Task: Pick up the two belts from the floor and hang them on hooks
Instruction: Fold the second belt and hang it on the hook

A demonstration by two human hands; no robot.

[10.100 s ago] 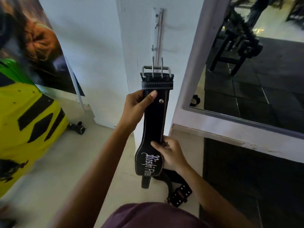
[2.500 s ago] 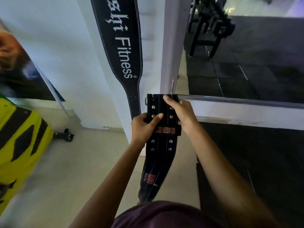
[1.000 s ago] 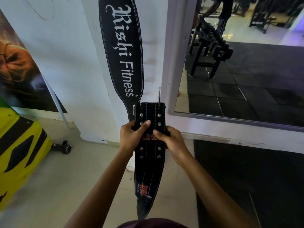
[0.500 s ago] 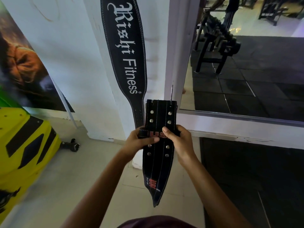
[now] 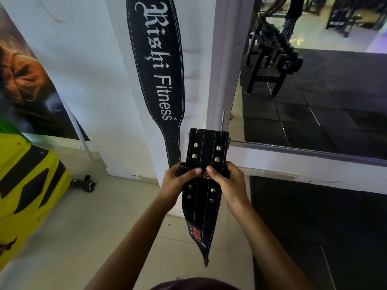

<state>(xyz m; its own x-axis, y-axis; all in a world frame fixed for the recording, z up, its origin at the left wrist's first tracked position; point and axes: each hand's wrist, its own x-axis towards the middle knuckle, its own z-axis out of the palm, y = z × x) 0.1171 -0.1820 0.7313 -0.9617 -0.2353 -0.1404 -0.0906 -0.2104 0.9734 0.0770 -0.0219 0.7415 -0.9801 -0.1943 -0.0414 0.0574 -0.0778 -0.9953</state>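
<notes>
I see my left hand [image 5: 178, 181] and right hand [image 5: 227, 181] both pinched on the studded belt [image 5: 206, 155], its buckle end above my grip, tail hanging below, lettered belt [image 5: 159, 65] hanging just left on the wall [image 5: 94, 80], mirror [image 5: 324, 80] right

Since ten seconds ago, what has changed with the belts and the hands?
The Rishi Fitness belt, then held in both hands, now hangs on the wall, released. The studded belt, then on the floor, is now held up by the left hand and right hand. Both hands keep their grip over the last second.
</notes>
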